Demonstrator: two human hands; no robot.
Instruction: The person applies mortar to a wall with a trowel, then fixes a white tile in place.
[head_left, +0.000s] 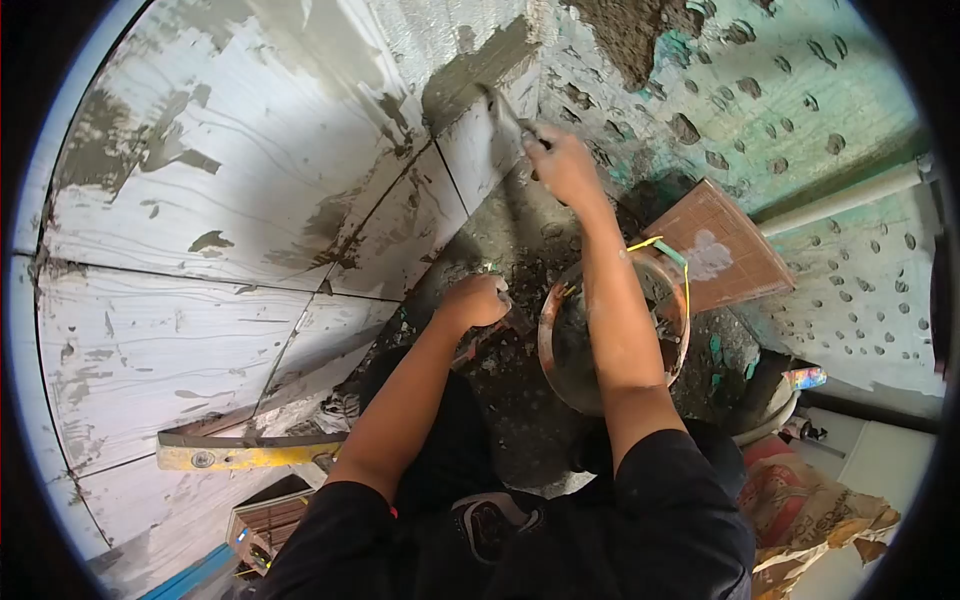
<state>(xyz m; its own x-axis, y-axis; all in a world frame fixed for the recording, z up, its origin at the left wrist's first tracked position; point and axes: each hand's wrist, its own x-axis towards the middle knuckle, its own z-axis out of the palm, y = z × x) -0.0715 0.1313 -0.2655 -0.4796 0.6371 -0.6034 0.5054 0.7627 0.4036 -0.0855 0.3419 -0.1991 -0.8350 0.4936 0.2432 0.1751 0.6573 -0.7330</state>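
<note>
My right hand (565,165) is closed around the handle of a trowel (503,112). The trowel's blade is against the wall corner, at a patch of wet grey mortar (462,92) above a white tile (482,150). Lower down, my left hand (476,302) is curled into a fist over the dirty floor. Whatever its fingers hold, if anything, is hidden; a reddish-brown piece (505,330) lies just beneath it. Under my right forearm stands a round bucket (548,345) with a mortar-smeared rim and a yellow-green handle.
Large white tiles (190,200) smeared with mortar cover the left wall. A brown tile (720,250) leans by the pitted green wall (760,110), below a pipe (850,198). A yellow level (245,458) is at lower left, a torn paper bag (810,500) at lower right.
</note>
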